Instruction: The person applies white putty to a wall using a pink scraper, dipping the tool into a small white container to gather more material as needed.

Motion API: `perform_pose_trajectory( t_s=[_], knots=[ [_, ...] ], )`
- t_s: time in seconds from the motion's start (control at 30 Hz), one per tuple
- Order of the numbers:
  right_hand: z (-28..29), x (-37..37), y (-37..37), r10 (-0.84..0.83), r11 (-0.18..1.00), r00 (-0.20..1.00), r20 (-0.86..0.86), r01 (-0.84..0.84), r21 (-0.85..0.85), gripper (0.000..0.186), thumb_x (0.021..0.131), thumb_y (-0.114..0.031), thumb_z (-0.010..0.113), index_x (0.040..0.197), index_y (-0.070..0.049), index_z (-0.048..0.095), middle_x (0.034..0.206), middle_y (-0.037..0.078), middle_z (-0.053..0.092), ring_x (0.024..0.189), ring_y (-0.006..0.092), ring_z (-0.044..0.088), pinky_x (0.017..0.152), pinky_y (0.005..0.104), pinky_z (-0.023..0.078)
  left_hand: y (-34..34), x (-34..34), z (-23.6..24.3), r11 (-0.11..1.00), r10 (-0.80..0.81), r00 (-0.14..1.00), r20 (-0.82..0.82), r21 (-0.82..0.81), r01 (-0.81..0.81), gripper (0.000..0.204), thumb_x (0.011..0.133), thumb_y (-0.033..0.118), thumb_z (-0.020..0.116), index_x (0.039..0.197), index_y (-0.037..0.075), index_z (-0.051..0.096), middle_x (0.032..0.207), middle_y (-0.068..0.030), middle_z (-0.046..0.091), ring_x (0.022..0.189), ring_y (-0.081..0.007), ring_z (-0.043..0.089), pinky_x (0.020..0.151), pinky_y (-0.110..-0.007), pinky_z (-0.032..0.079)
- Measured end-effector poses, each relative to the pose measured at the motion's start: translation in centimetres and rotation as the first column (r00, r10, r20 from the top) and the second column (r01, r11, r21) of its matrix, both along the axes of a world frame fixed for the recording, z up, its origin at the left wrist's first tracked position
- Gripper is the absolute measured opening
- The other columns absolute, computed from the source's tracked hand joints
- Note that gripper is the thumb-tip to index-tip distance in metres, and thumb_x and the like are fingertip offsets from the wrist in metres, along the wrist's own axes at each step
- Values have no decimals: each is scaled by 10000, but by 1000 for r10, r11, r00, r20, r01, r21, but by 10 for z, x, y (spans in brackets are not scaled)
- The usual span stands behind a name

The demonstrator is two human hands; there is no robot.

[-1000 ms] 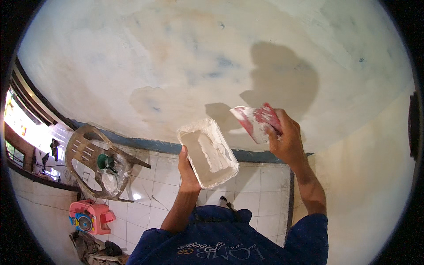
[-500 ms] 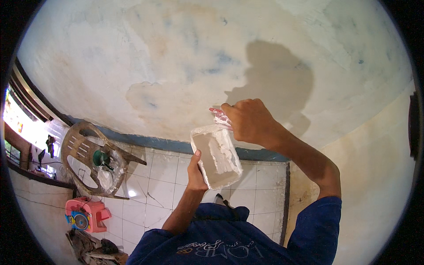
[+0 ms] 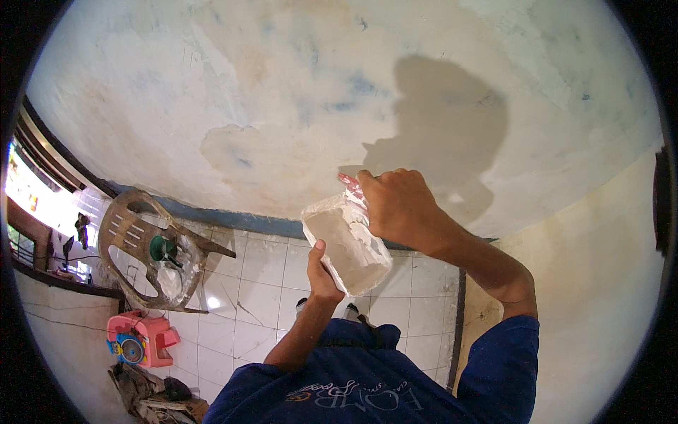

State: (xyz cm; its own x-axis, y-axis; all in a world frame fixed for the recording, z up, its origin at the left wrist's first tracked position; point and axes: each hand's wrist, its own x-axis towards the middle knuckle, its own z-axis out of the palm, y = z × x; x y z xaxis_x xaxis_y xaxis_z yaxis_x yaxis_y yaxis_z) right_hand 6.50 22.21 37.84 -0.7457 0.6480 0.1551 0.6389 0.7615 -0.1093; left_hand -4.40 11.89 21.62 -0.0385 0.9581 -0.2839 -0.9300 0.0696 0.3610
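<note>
My left hand (image 3: 323, 279) grips a white rectangular tub (image 3: 339, 252) from its lower left side, thumb over the rim. White putty (image 3: 364, 244) clings along the tub's right inner side. My right hand (image 3: 400, 210) is closed round a red putty spreader (image 3: 348, 181) smeared with white putty. The spreader is at the tub's far right rim; its working edge is partly hidden by my fingers. Both hands are in front of a patchy, pale wall (image 3: 282, 106) and apart from it.
At the left stands a worn plastic chair (image 3: 127, 233) bearing a green container (image 3: 162, 247) and a white bag (image 3: 169, 281). Behind it are a pink stool (image 3: 152, 332) and a blue round-faced item (image 3: 129, 348). A blue skirting band (image 3: 247, 222) edges the tiled floor (image 3: 261, 297).
The tub has turned slightly, its near end swinging right. My right hand has come a little nearer and to the right with the spreader, and more putty shows at the tub's far right corner.
</note>
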Motion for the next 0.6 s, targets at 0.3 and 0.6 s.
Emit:
perform_pose_trajectory(
  t_s=[0.3,0.6],
  knots=[
    [-45,5,-18,-35,999,999,-32,35,-10,175,693,-56,623,838,15,553,595,160,592,553,330,633,499,415,498,7,7,-14,991,125,991,-41,56,-122,720,865,481,491,1428,57,343,1363,-152,476,1240,-325,483,1051,-468,380],
    [-56,2,-32,-147,989,973,-179,150,-1,158,731,-30,632,862,-8,548,637,147,609,622,315,646,540,409,500,7,13,-32,971,179,984,10,160,-178,762,836,503,481,1436,57,332,1384,-158,450,1271,-325,452,1066,-466,363]
  ],
)
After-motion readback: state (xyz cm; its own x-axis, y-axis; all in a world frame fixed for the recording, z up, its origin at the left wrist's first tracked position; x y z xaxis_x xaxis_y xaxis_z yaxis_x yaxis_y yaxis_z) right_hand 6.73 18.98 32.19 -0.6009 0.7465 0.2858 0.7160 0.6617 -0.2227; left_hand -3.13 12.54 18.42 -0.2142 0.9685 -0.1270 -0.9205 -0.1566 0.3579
